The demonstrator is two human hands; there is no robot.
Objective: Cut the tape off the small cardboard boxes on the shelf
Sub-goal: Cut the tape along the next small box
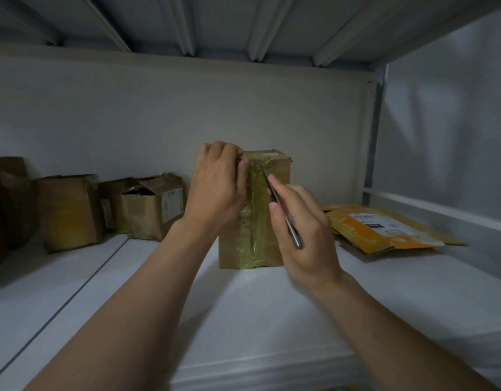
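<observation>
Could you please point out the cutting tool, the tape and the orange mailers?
cutting tool (291, 232): head view, handle near its end.
tape (250, 241): head view, lower half of the strip.
orange mailers (384, 227): head view, top mailer's face.

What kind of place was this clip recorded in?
Probably a storeroom or parcel storage area: a white metal shelf holds worn brown cardboard boxes and flat orange mailer packets, under another ribbed shelf.
</observation>
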